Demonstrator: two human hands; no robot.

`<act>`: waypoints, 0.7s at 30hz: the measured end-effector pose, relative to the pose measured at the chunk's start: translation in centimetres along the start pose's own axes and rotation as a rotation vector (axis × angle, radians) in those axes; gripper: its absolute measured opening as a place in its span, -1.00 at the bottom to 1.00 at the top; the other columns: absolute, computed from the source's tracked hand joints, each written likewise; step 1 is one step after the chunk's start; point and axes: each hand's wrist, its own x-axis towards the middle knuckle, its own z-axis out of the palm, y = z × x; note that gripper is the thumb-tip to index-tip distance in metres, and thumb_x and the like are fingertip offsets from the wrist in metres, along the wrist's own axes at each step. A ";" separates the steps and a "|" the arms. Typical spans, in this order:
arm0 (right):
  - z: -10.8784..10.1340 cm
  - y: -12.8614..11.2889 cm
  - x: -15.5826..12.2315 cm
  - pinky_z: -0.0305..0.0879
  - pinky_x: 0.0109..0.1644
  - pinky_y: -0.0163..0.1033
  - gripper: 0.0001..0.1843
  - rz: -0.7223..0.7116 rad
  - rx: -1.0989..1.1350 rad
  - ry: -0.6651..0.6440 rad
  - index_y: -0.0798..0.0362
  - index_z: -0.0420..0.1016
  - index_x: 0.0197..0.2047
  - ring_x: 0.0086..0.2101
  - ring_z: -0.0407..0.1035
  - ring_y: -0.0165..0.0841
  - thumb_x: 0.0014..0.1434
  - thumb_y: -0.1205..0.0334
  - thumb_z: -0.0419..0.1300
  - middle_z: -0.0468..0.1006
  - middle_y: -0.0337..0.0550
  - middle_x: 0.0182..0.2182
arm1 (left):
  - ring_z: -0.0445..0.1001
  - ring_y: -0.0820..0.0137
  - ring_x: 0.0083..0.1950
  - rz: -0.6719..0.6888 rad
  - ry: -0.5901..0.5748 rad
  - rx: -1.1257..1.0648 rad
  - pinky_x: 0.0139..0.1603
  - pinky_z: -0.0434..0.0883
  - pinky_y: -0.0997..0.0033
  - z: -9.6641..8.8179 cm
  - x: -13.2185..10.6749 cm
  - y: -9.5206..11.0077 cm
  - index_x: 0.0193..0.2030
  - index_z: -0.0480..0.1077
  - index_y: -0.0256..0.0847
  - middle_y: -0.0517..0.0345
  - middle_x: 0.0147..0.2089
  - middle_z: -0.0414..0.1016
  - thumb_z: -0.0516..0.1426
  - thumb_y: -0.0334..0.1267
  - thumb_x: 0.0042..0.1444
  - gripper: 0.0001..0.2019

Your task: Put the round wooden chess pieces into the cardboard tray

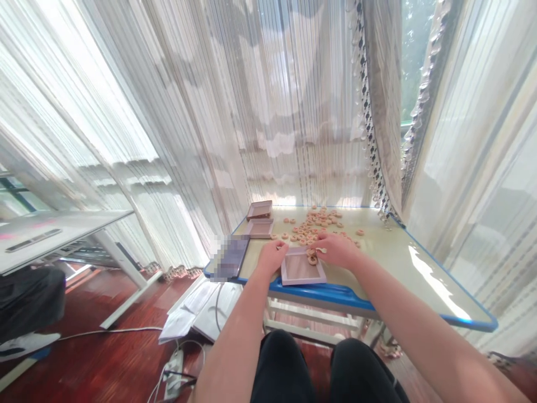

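Note:
A shallow pale pinkish box (304,281) with a raised rim lies at the table's near edge. My left hand (272,255) is closed at its upper left corner, with the fingertips on the rim. My right hand (335,249) reaches over its upper right corner, fingers bent together at small round wooden pieces. One wooden piece (312,260) with a dark mark lies inside that corner, by my fingertips. Beyond my hands many more wooden pieces (315,220) are scattered over the table, some bearing marks too small to read.
Two more shallow items, a box (259,228) and a brownish one (259,210), stand at the table's back left. A dark flat tablet-like object (235,257) lies at the left edge. Papers (197,305) and a power strip (173,374) are below. Another person's leg shows far left.

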 end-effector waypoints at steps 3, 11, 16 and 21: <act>-0.3 -0.3 -0.2 0.20 -0.29 -0.30 -0.65 0.002 0.026 -0.001 -0.17 0.64 -0.18 -0.30 0.41 -0.32 0.08 0.33 0.09 0.55 -0.18 -0.27 | 0.50 0.30 -0.17 0.011 -0.030 0.004 -0.11 0.35 0.40 0.1 0.2 -0.1 -0.31 0.57 -0.19 0.07 -0.23 0.62 0.01 -0.26 0.15 -0.71; -0.5 -1.3 -0.2 0.12 -0.37 -0.32 -0.74 0.011 0.060 -0.021 -0.09 0.62 -0.24 -0.38 0.36 -0.37 0.15 0.15 0.09 0.54 -0.18 -0.35 | 0.49 0.25 -0.06 0.040 -0.063 0.016 0.00 0.35 0.37 0.4 0.5 -0.2 -0.26 0.58 -0.18 0.04 -0.14 0.61 0.00 -0.32 0.13 -0.71; -0.3 -1.3 0.0 0.11 -0.38 -0.33 -0.77 0.062 0.097 -0.026 -0.09 0.61 -0.27 -0.43 0.33 -0.41 0.16 0.16 0.10 0.54 -0.21 -0.39 | 0.49 0.24 -0.06 0.054 -0.063 0.019 0.01 0.37 0.34 0.3 0.5 -0.1 -0.25 0.59 -0.18 0.05 -0.15 0.61 0.01 -0.31 0.13 -0.71; -0.2 -0.9 0.0 0.10 -0.38 -0.34 -0.77 0.074 0.116 -0.019 -0.07 0.60 -0.25 -0.44 0.32 -0.41 0.15 0.22 0.10 0.52 -0.22 -0.44 | 0.48 0.28 -0.01 0.029 -0.063 -0.039 0.08 0.35 0.36 0.1 0.3 0.0 -0.17 0.58 -0.15 0.10 -0.07 0.60 0.04 -0.35 0.11 -0.72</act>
